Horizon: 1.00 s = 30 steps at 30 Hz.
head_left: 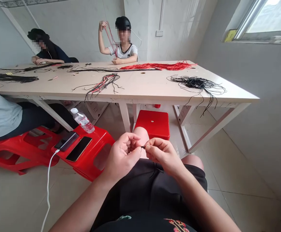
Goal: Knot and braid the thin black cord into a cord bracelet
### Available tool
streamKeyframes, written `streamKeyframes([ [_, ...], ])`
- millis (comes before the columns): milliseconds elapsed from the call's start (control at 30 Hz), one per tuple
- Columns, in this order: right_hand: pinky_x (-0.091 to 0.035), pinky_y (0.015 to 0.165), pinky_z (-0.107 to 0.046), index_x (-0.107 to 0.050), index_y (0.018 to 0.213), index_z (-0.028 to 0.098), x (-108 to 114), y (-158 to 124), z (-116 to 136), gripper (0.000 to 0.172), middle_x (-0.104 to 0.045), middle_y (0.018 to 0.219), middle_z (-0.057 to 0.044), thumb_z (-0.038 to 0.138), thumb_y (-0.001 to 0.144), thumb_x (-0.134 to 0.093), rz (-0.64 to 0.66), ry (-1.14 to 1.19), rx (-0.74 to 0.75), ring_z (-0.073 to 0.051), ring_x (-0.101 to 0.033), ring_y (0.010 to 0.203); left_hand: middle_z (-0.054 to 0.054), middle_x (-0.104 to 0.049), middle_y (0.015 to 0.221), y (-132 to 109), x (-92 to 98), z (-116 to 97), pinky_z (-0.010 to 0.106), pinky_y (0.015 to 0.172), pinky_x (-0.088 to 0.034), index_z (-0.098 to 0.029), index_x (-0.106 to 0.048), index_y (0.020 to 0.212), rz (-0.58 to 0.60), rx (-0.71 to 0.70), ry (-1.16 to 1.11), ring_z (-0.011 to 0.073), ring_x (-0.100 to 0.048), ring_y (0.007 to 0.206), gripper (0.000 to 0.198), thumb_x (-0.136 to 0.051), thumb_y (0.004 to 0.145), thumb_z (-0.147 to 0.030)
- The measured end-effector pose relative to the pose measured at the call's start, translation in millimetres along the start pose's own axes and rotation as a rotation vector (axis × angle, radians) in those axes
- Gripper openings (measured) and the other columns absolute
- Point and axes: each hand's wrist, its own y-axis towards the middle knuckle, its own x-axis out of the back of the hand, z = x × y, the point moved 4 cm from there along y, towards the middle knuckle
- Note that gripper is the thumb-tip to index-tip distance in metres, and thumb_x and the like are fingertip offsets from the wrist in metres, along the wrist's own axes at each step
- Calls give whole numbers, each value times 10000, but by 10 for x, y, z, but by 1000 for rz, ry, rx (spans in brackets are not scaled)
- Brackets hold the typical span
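Right hand [163, 155]: fingers narrowed, pinching a short black cord [143, 147] at their tips, frame centre | Left hand [123, 156]: thumb tip at the cord's left end; cannot tell whether it grips | Below right hand: thin black strands [153, 167] over dark clothing [150, 193] | Upper frame: worktop [145, 85] bearing red cords [176, 66], black tangle [195, 82] at right

one head-worn camera, facing forward and down: left hand [123, 156] and right hand [163, 154] close, table [140, 87] farther, wall [183, 32] behind.
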Motion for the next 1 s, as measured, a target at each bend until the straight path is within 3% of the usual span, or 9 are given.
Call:
streamKeyframes([
  [200, -376, 510, -197, -568, 726, 163, -26, -2, -13, 183, -555, 607, 16, 337, 782, -569, 37, -111, 113, -81, -473, 543, -2, -590, 812, -29, -4, 75, 215, 684, -514, -191, -554, 925, 6, -136, 119, 103, -597, 755, 199, -552, 734, -135],
  [400, -391, 509, -198, -596, 800, 179, -17, -83, -63, 116, -600, 667, -5, 261, 809, -516, -47, -559, 347, -98, -506, 560, -23, -546, 707, -64, -77, -5, 171, 588, -457, -193, -579, 887, -4, -431, 505, 73, -527, 625, 264, -487, 693, -40],
  [567, -390, 491, -197, -594, 770, 173, -15, -168, -44, 155, -600, 613, -9, 246, 837, -474, -136, -699, 557, -93, -501, 505, -20, -547, 710, -86, -151, 7, 172, 574, -444, -199, -572, 896, -56, -528, 524, 74, -508, 612, 289, -486, 678, -30],
  [667, -381, 471, -192, -588, 758, 170, 25, -198, -55, 146, -591, 609, -5, 253, 828, -491, -187, -626, 520, -86, -487, 488, -20, -533, 712, -61, -173, 62, 176, 562, -439, -202, -558, 879, -70, -459, 437, 77, -508, 615, 256, -509, 675, -55],
  [867, -312, 428, -190, -555, 692, 164, 164, -143, -128, 192, -476, 558, 32, 334, 780, -543, -251, -294, 273, -70, -375, 469, -22, -517, 719, 41, -182, 222, 209, 620, -469, -185, -497, 956, 92, -34, -20, 88, -532, 667, 236, -532, 728, -136],
  [1000, -265, 427, -185, -546, 683, 164, 217, -95, -170, 229, -403, 538, 54, 373, 773, -572, -239, -111, 192, -55, -308, 464, -20, -526, 750, 55, -137, 243, 206, 650, -461, -184, -509, 951, 109, 52, -45, 82, -527, 696, 213, -552, 743, -161],
])
